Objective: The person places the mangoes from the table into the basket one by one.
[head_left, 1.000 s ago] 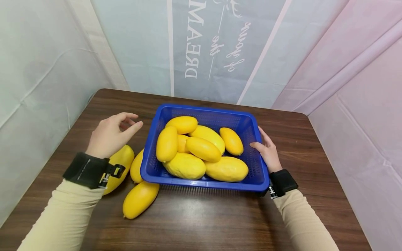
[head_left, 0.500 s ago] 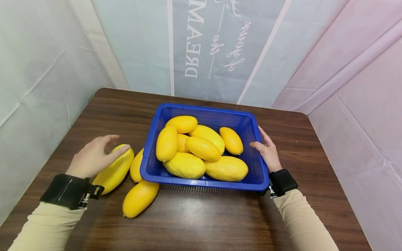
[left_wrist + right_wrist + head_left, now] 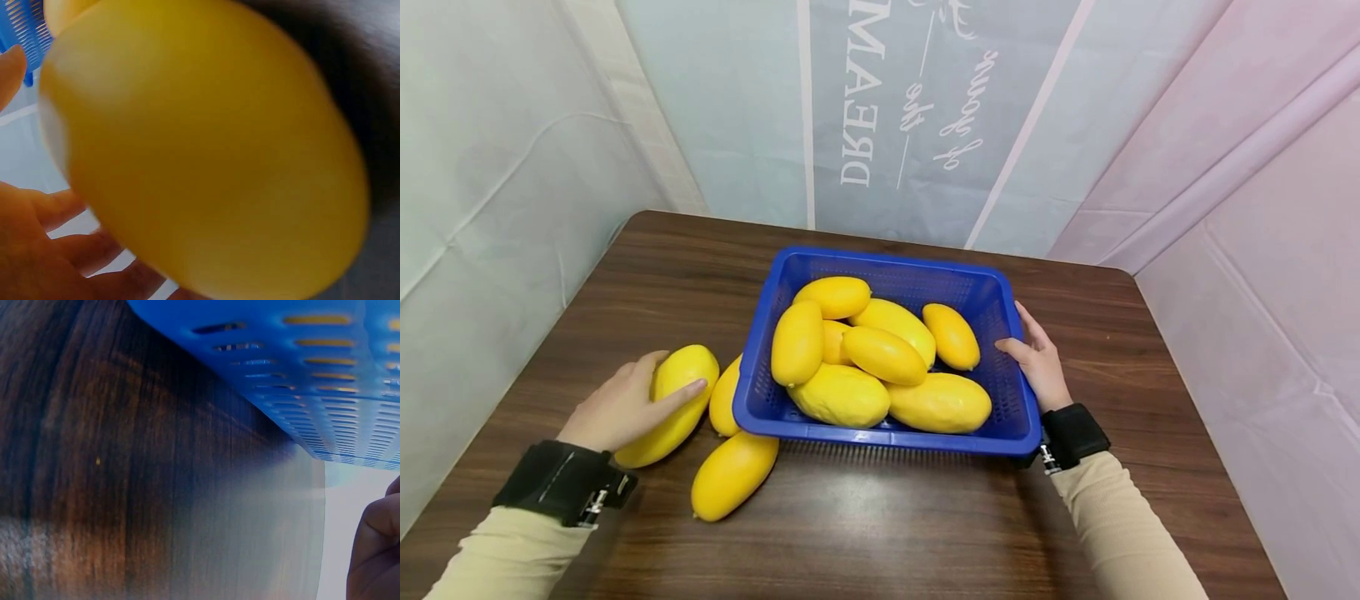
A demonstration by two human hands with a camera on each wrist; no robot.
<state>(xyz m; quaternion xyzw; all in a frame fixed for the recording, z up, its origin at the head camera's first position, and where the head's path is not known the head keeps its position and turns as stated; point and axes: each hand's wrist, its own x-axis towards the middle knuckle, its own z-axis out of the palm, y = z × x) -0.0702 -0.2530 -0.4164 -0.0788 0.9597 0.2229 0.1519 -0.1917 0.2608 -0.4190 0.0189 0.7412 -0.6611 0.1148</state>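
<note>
In the head view my left hand (image 3: 621, 408) grips a large yellow melon (image 3: 683, 375) lying on the table at the left. Its thumb lies across the near side, and the fingers reach round the far side. That melon (image 3: 206, 150) fills most of the left wrist view, with fingers (image 3: 90, 250) along its edge. My right hand (image 3: 1037, 367) holds the right wall of a blue plastic basket (image 3: 880, 440), thumb inside and fingers outside. Several yellow melons (image 3: 940, 403) of different sizes are piled in the basket. The right wrist view shows the slotted basket wall (image 3: 337, 419) close up.
Two smaller yellow melons, one by the basket's left wall (image 3: 724, 404) and one nearer the front (image 3: 734, 477), lie between the left hand and the basket. The dark wooden table (image 3: 880, 533) meets hanging fabric (image 3: 737, 125) at the back and sides.
My left hand has come down and leftward from beside the basket, and its fingers now close round the large melon. The right hand and the basket have stayed in place.
</note>
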